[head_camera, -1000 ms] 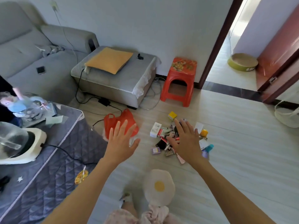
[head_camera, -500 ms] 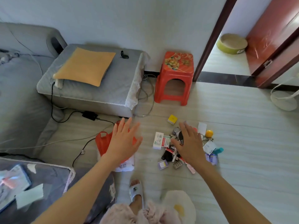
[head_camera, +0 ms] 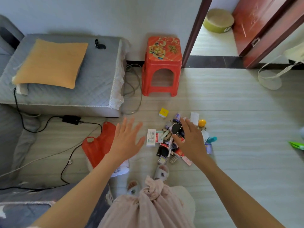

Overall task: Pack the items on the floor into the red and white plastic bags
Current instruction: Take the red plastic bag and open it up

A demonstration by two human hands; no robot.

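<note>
Both hands are spread and hold nothing. The red plastic bag (head_camera: 100,145) lies flat under the left hand (head_camera: 125,142); the pile of small items (head_camera: 171,142) lies under the right hand (head_camera: 190,142). Best open the bag's mouth first, then scoop in handfuls.

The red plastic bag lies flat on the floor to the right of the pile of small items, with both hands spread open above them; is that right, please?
Not quite: the head view shows the red plastic bag lying flat on the floor to the left of the pile of small items, not to the right. The rest holds: the left hand and right hand are spread open above them.
</note>
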